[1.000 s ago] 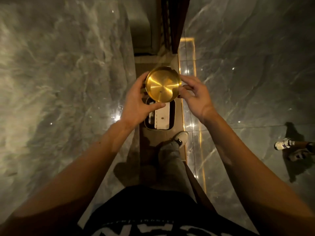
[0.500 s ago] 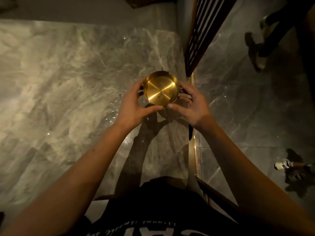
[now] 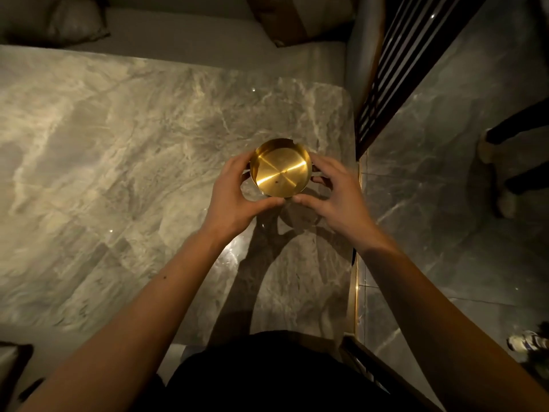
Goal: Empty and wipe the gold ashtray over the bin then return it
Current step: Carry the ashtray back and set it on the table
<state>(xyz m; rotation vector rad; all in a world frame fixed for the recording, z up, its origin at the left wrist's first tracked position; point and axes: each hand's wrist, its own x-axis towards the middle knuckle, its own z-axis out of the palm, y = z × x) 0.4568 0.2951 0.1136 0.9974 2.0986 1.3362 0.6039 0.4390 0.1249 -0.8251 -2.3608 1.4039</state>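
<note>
The round gold ashtray point(image 3: 280, 169) is held upright above the grey marble table point(image 3: 118, 179), near its right edge, with its shadow on the stone below. A tiny dark speck shows on its shiny inside. My left hand point(image 3: 234, 194) grips its left side with the thumb under the near rim. My right hand point(image 3: 335, 194) grips its right side the same way. The bin is out of view.
A grey sofa seat point(image 3: 184, 34) with cushions point(image 3: 53, 22) runs along the table's far side. A dark slatted screen point(image 3: 395, 66) stands at the right table edge. Another person's legs and shoes point(image 3: 502, 162) are on the dark floor at right.
I have turned away from the bin on the floor. The ashtray, in both hands throughout, has moved over the marble table, and the view has shifted onto the tabletop.
</note>
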